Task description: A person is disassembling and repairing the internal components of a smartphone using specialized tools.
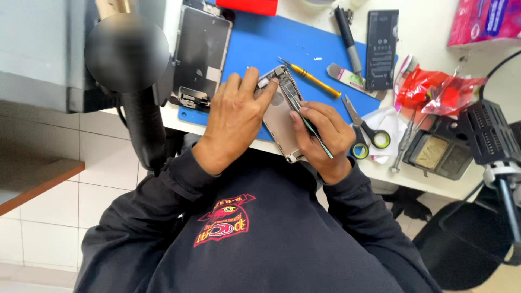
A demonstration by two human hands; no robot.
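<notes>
On the near edge of the blue rubber work mat (304,40) lies an opened silver phone housing (279,116), back shell up. Left hand (234,116) rests flat on its left side, fingers pressed together, fingertips at the far end. Right hand (324,135) pinches slim dark metal tweezers (302,115) over the housing's right edge. Just right lie black-handled scissors with yellow-green rings (364,130); farther off, a yellow-handled screwdriver (310,77) and a detached black phone screen (201,51).
</notes>
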